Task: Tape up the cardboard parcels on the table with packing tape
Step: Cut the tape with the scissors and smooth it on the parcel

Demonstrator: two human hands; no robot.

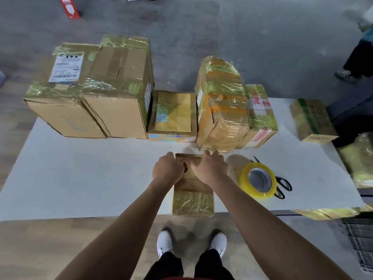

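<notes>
Head view: small cardboard parcel [192,190] lies lengthwise at centre of white table [80,178], its near end at the table's near edge, a glossy tape band round that end. Both hands on its far end, close together, nearly touching. Left hand [167,168] curled over far-left corner, knuckles up, gripping. Right hand [209,167] beside it, fingers hooked over the far edge, also gripping. Forearms bare, reaching in from bottom of frame. Packing-tape roll [259,180], yellowish-clear, sits tilted just right of the parcel, not touching it, core hole facing up twd camera. Black-handled scissors [282,186] lie partly behind the roll on its right side. Far edge of table holds a row of parcels, L to R: large box w/ shipping label [64,93]; tall box [121,87] pressed against it, tape across top; low flat box w/ yellow envelope on top [173,116]; bulging parcel heavily wrapped in tape [222,104], nearest the hands; box w/ red print [260,118] tucked against its right side; small box w/ green strip [312,120] apart at far right. White shoes [165,243] visible below table edge. Another person's leg [355,57] at upper right on grey floor. Slight motion blur throughout; label text unreadable.
</notes>
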